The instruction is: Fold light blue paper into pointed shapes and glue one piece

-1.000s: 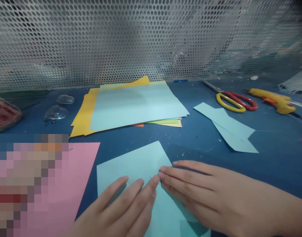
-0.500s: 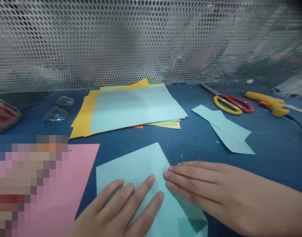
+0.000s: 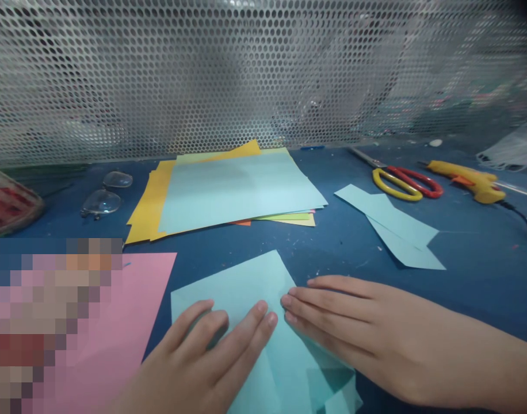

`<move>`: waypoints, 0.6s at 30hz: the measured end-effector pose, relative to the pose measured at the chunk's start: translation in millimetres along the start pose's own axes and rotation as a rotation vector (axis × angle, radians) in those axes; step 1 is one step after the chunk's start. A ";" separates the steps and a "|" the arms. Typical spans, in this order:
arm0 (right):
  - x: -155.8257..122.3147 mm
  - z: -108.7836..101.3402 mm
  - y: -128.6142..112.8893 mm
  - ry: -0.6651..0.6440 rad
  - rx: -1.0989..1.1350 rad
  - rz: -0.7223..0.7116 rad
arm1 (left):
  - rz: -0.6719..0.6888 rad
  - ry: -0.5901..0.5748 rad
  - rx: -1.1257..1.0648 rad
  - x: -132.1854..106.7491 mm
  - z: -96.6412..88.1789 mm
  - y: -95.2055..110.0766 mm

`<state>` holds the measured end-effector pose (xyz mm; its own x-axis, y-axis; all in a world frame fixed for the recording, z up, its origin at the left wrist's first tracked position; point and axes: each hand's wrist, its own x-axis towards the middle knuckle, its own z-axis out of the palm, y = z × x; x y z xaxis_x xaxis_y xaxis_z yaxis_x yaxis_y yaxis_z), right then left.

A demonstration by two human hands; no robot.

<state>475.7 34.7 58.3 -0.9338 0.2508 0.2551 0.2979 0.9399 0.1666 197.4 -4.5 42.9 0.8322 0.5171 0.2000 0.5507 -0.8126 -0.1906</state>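
Our left hand (image 3: 216,356) rests on a light blue paper sheet (image 3: 233,279), its fingers loosely bent and partly spread, gripping nothing. Our right hand (image 3: 375,333) lies flat with its straight fingers side by side, fingertips touching the sheet's right edge; it is released too, though its thumb is hidden. The sheet is smooth and angular, right in front of us. A corner points away from us, a faint crease runs near the left fingertips, and folded layers make shaded triangles at the lower right.

Just left of it lies a smooth pink sheet (image 3: 129,322), its left part hidden by pixel blurring. Beyond the hands sits an uneven paper stack (image 3: 241,187), pale blue on top, with golden-yellow sheets jutting out at the left and slivers of lime and orange below. To its left are clear-lensed glasses (image 3: 102,201) and, at the edge, a rounded container (image 3: 13,204) showing red.

On the right, two pale blue paper pieces (image 3: 388,215) overlap at a slant. Behind them are scissors (image 3: 412,181) with metal blades and one yellow and one red looped handle, then a yellow plastic glue gun (image 3: 464,175) with an orange trigger and dark cable. All lies on a speckled dark blue tabletop (image 3: 483,264), backed by a grey panel (image 3: 246,69) punched with round holes.
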 end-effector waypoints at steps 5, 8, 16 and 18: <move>1.4 -1.0 0.4 -0.026 -0.031 -0.017 | 0.002 -0.030 -0.078 -1.4 2.7 -7.1; 2.6 -4.2 -2.3 -0.040 -0.061 -0.004 | -0.012 -0.049 -0.126 -4.2 3.5 -6.6; -0.2 -5.1 -1.3 -0.046 0.070 0.122 | -0.041 -0.078 -0.242 -3.8 2.0 -5.9; -0.6 -9.5 -0.6 -0.048 0.187 0.230 | -0.057 -0.092 -0.264 -3.0 1.8 -5.5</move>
<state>477.9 31.8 67.1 -0.8557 0.4684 0.2198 0.4651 0.8825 -0.0698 192.0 -1.1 41.7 0.8096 0.5761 0.1130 0.5708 -0.8174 0.0777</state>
